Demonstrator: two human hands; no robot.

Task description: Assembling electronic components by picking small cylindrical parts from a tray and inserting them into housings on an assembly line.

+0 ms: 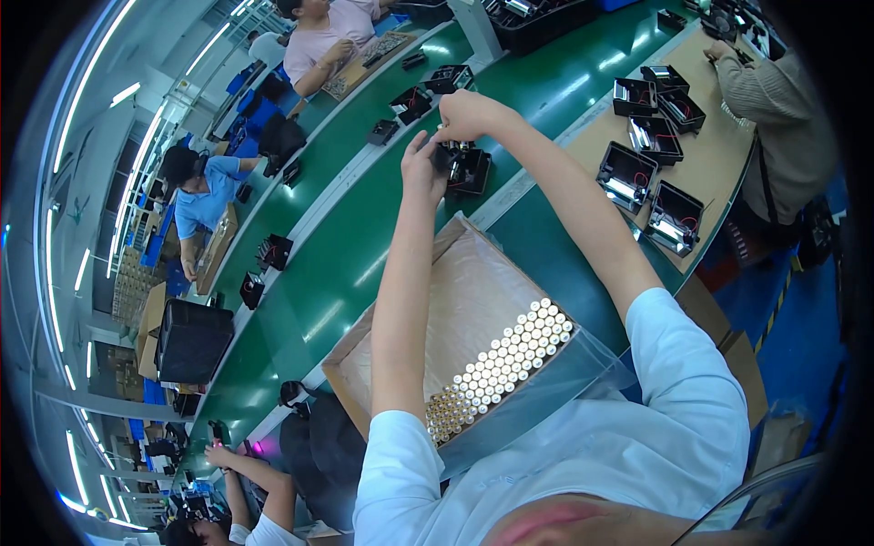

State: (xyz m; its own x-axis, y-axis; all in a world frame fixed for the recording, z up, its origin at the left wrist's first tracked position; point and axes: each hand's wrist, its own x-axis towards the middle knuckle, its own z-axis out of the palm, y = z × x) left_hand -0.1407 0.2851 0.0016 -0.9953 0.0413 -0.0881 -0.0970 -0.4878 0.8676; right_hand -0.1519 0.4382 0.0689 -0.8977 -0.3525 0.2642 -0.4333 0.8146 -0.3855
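Clock: read from the open carton point(478, 282), dead centre, 12 toward the top.
Green bench point(341, 241): curves past from 8 to 1 o'clock, small black units along it.
Brown board point(583, 136): 1 to 2 o'clock, bearing open black boxes point(619, 164) with red wires.
Dark bin point(194, 338): 9 o'clock, beyond the bench.
Co-workers: pink top point(319, 44) at 11, blue top point(218, 182) at 10, knit sleeve point(769, 100) at 2, bare forearms point(271, 487) near 7.
In the way: left forearm point(401, 300) crosses the carton, covering part of its inside.
Count: six boxes on the board; one black case under the hands; cells point(510, 353) in dozens, packed at 4 to 6 inside the carton.
Black case point(471, 173): 12 o'clock, just beyond the carton, open.
Left hand point(423, 168): fingers partly bent at the case's left side; gripping or only steadying, cannot tell.
Right hand point(472, 114): curled over the case's far side, fingertips bent down near the left fingers; contents hidden, cannot tell.
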